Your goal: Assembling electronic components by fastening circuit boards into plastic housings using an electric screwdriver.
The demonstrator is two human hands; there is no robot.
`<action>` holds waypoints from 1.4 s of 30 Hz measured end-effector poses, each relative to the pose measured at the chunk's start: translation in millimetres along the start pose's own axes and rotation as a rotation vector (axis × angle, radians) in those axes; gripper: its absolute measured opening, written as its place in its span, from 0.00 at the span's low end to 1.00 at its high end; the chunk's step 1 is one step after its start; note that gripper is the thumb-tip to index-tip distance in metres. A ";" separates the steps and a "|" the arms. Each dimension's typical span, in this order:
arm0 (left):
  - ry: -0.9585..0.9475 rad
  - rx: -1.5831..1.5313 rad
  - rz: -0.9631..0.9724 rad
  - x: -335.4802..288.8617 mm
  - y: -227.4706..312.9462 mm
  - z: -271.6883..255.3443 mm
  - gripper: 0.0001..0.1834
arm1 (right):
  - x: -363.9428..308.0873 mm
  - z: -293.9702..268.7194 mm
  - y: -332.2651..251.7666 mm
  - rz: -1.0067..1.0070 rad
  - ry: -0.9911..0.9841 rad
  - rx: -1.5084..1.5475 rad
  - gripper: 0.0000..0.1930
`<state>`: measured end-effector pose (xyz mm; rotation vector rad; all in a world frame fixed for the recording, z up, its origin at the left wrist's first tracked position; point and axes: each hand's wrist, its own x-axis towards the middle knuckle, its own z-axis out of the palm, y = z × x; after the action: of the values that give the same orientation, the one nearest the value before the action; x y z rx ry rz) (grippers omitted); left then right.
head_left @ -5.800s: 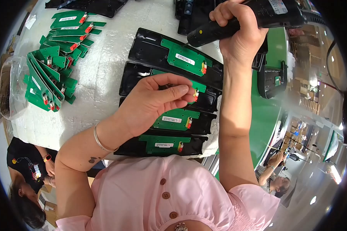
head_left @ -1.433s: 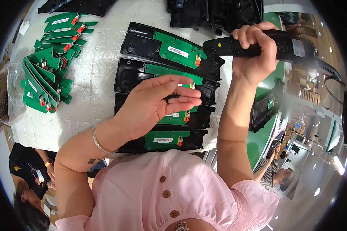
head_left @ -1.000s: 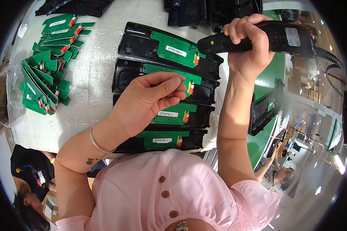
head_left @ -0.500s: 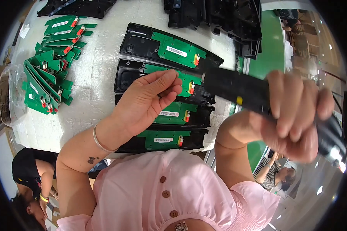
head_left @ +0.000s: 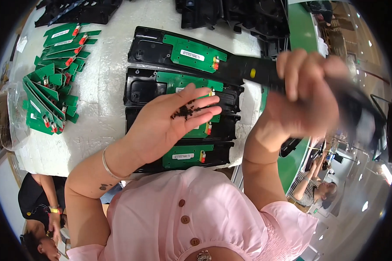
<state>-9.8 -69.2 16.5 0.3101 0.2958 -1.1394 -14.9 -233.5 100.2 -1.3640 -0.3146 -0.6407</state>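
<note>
My left hand [head_left: 154,124] is palm up with its fingers stretched out, and a small heap of black screws [head_left: 185,111] lies on them. It hovers over the middle of a column of black plastic panels [head_left: 137,87], several in number, each bearing a green circuit board [head_left: 178,55]. A black electric screwdriver [head_left: 265,71] with a yellow mark is gripped in my right hand [head_left: 307,93], blurred by motion. Its front end points left, over the right end of the topmost panel; the tip does not show clearly.
Loose green circuit boards [head_left: 43,102] lie piled on the white-covered table [head_left: 104,78] at the left, beside a clear plastic bag [head_left: 14,108]. More black plastic parts [head_left: 248,17] stand at the far side. One person [head_left: 39,195] is at lower left, another [head_left: 307,191] at lower right.
My left hand has opened from a pinch, baring the screws. My right hand has moved left and up with the screwdriver. The view has shifted slightly.
</note>
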 end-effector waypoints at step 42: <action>-0.010 0.040 0.100 1.1 -3.0 -16.6 0.09 | -11.8 12.0 -41.6 0.089 -0.257 0.213 0.10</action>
<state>-13.3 -64.8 0.6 0.3506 0.2460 -1.0490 -47.0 -222.0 129.4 -1.2476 -0.5109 -0.3460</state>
